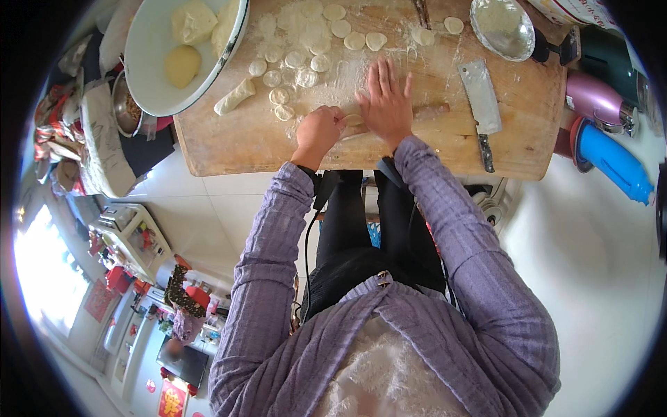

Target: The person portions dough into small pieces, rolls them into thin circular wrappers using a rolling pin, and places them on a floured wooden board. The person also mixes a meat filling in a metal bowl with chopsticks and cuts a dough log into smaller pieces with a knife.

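Observation:
My left hand (319, 129) pinches the edge of a small round dough wrapper (354, 120) near the front of the floured wooden board (260, 151). My right hand (386, 104) lies palm down with its fingers stretched out, resting over a wooden rolling pin (431, 110). The pin's right end shows past that hand; its middle is hidden beneath it. Part of the wrapper lies against the pin between my hands. Flattened dough rounds (306, 77) lie scattered beyond my hands, several dusted with flour. To the left is a short dough roll (235, 97).
A cleaver (480, 99) lies on the right, its handle towards the front edge. Behind it is a metal bowl of flour (501, 28). An enamel basin (146, 68) with dough pieces stands at the back left. Thermos flasks (615, 161) stand off the board's right side. Another person (185, 326) is far left.

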